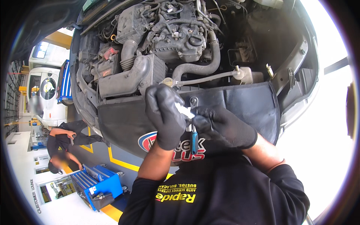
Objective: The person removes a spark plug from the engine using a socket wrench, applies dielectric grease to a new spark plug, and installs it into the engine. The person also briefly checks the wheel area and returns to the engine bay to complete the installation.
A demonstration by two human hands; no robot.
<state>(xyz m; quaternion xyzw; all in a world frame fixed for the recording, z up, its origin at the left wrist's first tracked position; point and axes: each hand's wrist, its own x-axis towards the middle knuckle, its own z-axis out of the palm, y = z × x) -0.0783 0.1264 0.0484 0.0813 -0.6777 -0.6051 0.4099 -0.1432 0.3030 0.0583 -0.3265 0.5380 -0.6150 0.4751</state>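
Both my hands wear black gloves and meet over the front of an open engine bay. My left hand (pixel 164 116) is curled closed around one end of a small white piece (pixel 184 110). Fingers of my right hand (pixel 225 125) pinch at its other end. The gloves cover much of this piece, so its exact kind does not show. Beneath my hands a ratchet with a blue handle (pixel 194 142) lies on a black fender cover (pixel 245 107); my fingers hide its middle.
Beyond the cover sit the engine (pixel 178 43), an air filter box (pixel 131 77) and a radiator hose (pixel 198 69). At left, another person (pixel 62 144) stands by a blue tool cart (pixel 97 183). A white car (pixel 48 97) is farther off.
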